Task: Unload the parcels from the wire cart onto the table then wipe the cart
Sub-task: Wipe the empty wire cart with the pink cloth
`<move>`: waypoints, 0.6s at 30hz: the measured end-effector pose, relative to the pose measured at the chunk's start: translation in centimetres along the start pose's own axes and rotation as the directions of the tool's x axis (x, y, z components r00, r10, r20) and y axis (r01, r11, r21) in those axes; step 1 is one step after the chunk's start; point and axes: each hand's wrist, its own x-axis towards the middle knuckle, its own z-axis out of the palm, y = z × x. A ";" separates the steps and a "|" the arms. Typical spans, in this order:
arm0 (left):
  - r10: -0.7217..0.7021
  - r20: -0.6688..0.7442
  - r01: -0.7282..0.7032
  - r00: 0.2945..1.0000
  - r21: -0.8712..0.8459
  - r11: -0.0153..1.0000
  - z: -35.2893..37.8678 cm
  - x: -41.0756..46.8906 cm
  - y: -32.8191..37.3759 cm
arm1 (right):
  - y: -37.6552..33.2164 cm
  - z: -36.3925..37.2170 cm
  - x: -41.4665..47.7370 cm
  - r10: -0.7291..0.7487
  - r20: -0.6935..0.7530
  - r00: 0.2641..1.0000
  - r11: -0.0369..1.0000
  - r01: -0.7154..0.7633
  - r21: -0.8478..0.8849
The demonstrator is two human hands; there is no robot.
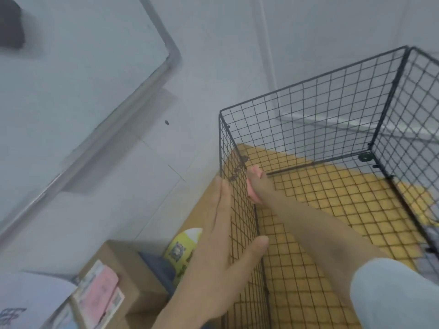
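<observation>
The black wire cart [316,96] stands at the right, with a yellow-orange floor panel [332,210] and no parcels inside. My left hand [221,233] holds its left wall, with straight fingers on the outside and the thumb on the inside. My right hand [257,180] reaches inside the cart and holds a pink cloth [251,193] against the same wall near the far left corner. The cloth hides most of its fingers. Beside the cart at the lower left lie a cardboard parcel [123,264] with pink labels, a yellow-green bag [183,248] and a white parcel [31,295].
A white table top [71,67] with a rounded grey rim fills the upper left. A dark object [9,22] sits on it at the far corner. Pale floor tiles lie between table and cart, and a white wall stands behind the cart.
</observation>
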 end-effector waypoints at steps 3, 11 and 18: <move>-0.019 -0.047 0.016 0.999 -0.062 0.998 0.4 0.0 0.2 | 1.0 0.7 0.1 -0.081 -0.059 0.995 0.987 0.071 -0.142; -0.008 0.010 0.010 1.000 -0.137 0.990 0.8 0.2 -0.1 | 2.3 -0.4 -6.4 -0.097 -0.011 0.995 0.968 0.092 -0.232; 0.014 0.004 -0.013 1.000 -0.069 0.998 0.8 0.5 -0.5 | 8.3 -1.6 -15.0 0.001 0.178 0.984 0.925 0.067 -0.373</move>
